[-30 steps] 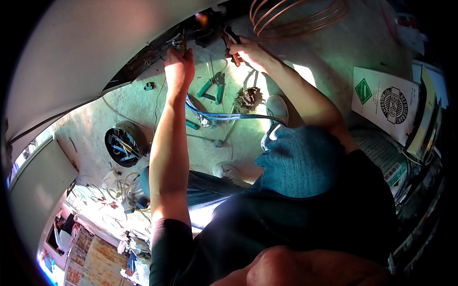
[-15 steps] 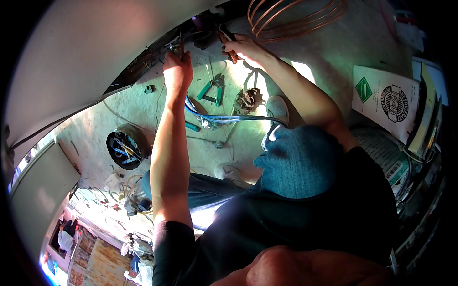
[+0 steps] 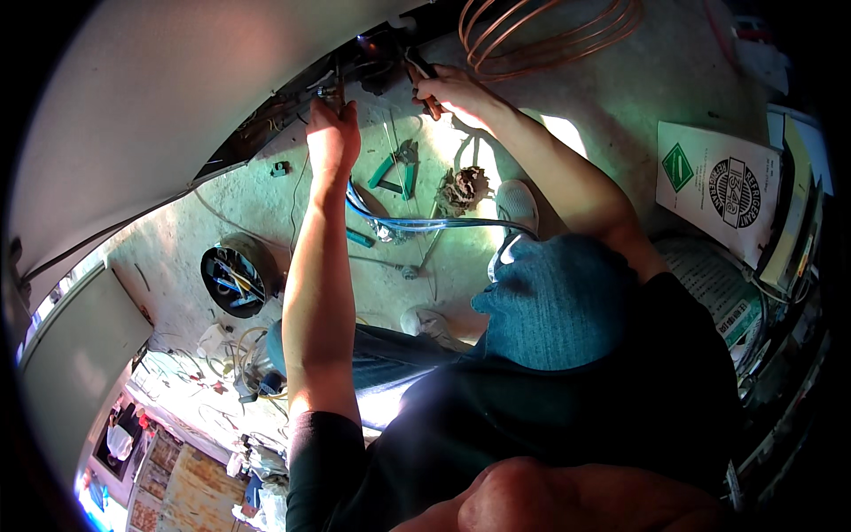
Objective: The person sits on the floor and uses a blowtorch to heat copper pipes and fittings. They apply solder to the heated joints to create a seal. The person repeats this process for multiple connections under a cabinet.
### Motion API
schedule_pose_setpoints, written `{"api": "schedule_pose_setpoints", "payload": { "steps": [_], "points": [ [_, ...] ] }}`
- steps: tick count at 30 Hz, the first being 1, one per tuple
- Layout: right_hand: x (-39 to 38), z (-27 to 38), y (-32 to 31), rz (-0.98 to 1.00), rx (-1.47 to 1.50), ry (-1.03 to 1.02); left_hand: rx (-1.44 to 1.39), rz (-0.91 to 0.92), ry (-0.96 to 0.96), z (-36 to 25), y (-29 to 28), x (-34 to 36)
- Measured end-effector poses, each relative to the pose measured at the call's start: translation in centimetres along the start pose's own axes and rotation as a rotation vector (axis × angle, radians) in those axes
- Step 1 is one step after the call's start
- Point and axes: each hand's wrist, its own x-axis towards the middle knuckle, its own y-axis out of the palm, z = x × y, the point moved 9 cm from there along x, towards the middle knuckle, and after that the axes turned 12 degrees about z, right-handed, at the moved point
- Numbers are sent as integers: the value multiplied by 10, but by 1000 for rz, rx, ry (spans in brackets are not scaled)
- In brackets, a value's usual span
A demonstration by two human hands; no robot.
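A left hand (image 3: 333,126) gripped a knobbed metal tool (image 3: 323,91), the right (image 3: 448,87) a slim orange-and-black tool (image 3: 432,105), above sunlit grey concrete floor (image 3: 377,297).

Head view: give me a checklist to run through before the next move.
1. Right hand gripping the orange-handled tool: ok.
2. Left hand closed on a metal piece: ok, though what kind it is cannot be told.
3. Hands apart: ok, a gap lies between them.
4. Gloves on: not ok, both hands are bare.
5. Flame lit: cannot tell; a small purplish glow shows by the white panel.
6. Blue hoses touching the right shoe: cannot tell.
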Motion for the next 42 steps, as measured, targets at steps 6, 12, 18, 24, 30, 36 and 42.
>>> {"api": "schedule_pose_setpoints", "payload": {
  "steps": [6, 12, 18, 24, 30, 36, 42],
  "points": [
    [3, -4, 0, 16, -3, 1, 22, -32, 103, -9, -6, -5],
    [11, -13, -6, -14, 14, 15, -7, -24, 77, -7, -5, -5],
    [9, -8, -6, -58, -1, 51, 2, -15, 68, -6, -4, -3],
    [9, -9, -8, -42, -13, 77, -16, 10, 41, -8, -4, -6],
    [11, -13, -10, -45, 0, 81, -4, 1, 61, -7, -4, -6],
    [10, -12, -9, -5, -12, 147, 4, -35, 105, -10, -5, -8],
    [5, -5, -2, 12, 9, 161, -9, -47, 81, -8, -5, -8]
  ]
}}
